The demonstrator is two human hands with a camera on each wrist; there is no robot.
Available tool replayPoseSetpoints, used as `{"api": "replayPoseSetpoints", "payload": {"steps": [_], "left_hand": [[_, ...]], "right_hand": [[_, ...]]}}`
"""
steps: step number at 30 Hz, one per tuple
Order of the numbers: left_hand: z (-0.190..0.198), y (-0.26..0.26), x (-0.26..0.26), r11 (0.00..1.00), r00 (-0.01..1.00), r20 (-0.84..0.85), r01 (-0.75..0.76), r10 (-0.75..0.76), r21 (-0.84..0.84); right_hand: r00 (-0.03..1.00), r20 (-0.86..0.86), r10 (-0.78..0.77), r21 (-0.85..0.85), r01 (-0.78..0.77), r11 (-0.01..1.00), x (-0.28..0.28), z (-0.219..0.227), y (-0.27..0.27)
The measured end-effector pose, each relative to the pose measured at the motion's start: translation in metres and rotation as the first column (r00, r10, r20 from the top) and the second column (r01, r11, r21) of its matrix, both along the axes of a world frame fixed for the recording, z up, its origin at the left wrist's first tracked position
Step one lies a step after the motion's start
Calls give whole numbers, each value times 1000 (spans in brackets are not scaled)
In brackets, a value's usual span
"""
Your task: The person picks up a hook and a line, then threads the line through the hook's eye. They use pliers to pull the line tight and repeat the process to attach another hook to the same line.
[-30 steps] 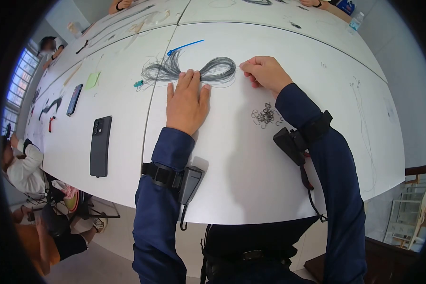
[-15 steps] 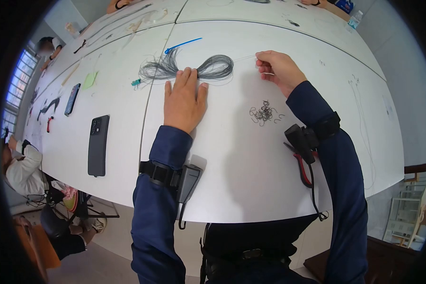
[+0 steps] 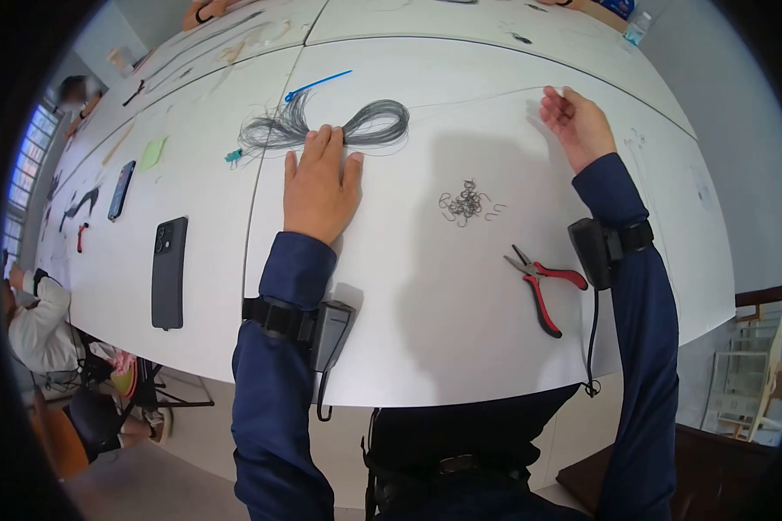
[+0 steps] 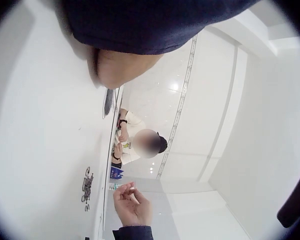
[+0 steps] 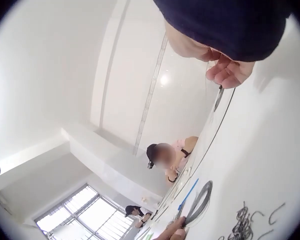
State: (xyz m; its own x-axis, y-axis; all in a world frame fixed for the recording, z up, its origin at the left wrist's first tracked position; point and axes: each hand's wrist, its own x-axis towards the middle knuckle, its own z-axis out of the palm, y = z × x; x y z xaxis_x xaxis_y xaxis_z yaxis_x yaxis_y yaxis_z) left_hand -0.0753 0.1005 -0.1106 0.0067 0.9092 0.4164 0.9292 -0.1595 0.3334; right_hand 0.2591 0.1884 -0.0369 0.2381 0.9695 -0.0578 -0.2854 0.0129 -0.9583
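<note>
A looped hank of thin dark line (image 3: 356, 134) lies on the white table (image 3: 382, 347) in the upper middle of the frame, one rounded loop to the right and frayed, looser strands to the left. The left hand (image 3: 324, 184) lies over its narrow waist with fingers straight, gripping nothing, probably to pin the bundle so it neither slides nor tangles. A single strand (image 3: 460, 102) runs nearly straight from the loop to the right hand (image 3: 580, 128), at upper right, whose thumb and curled fingers seem nearly closed in a light pinch on it; the exact contact is too fine to tell. A blue cable tie (image 3: 320, 85) sits by the loose ends, a teal clip (image 3: 234, 157) at their left edge. The small hooks (image 3: 467, 201), heaped right of centre, and red-handled pliers (image 3: 543, 300), spread below them, appear placed for easy reach.
</note>
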Motion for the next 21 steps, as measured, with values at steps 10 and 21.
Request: {"api": "replayPoseSetpoints", "payload": {"steps": [10, 21], "left_hand": [[4, -1, 1, 996, 999, 21, 37, -39, 82], [61, -44, 74, 899, 793, 431, 417, -431, 132]], "right_hand": [[997, -30, -65, 111, 68, 992, 83, 20, -7], [600, 798, 49, 228, -377, 898, -4, -1, -117]]}}
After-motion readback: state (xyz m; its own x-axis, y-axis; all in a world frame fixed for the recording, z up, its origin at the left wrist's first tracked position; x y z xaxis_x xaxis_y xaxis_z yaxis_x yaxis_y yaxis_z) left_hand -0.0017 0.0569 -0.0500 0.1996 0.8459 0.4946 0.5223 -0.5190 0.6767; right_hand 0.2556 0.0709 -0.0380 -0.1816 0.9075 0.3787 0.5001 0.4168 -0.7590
